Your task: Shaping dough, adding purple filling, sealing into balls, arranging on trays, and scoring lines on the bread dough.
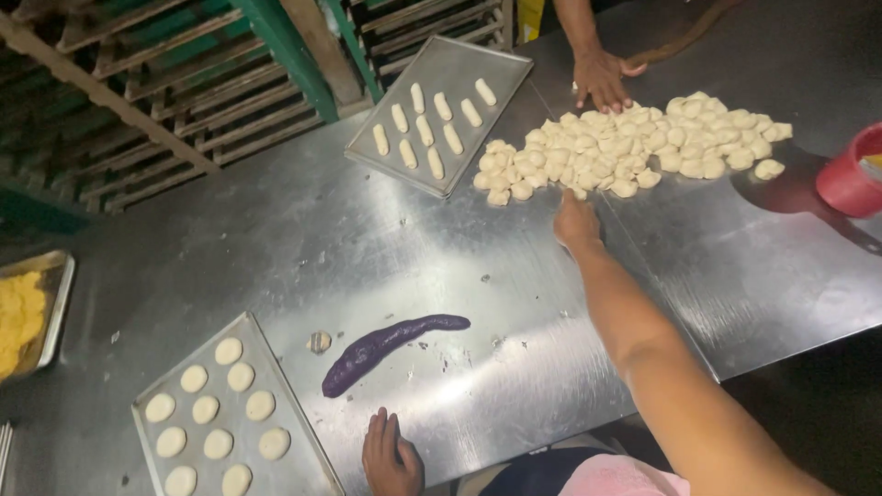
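My right hand (575,220) reaches far across the steel table (367,239) to the near edge of a big heap of pale dough pieces (625,147); its fingers touch a piece there, and I cannot tell if it is gripped. My left hand (390,455) rests flat on the table's near edge, holding nothing. A long purple roll of filling (386,346) lies just beyond it. A metal tray (276,473) at the near left carries several round dough discs (218,413). A small flattened dough bit (319,342) lies beside the purple roll.
Another person's hand (602,81) presses on the far side of the heap. A far tray (459,64) holds several oblong dough rolls. A red tub (850,174) stands at the right edge, a tray of yellow filling (23,317) at the left. Wooden racks stand behind.
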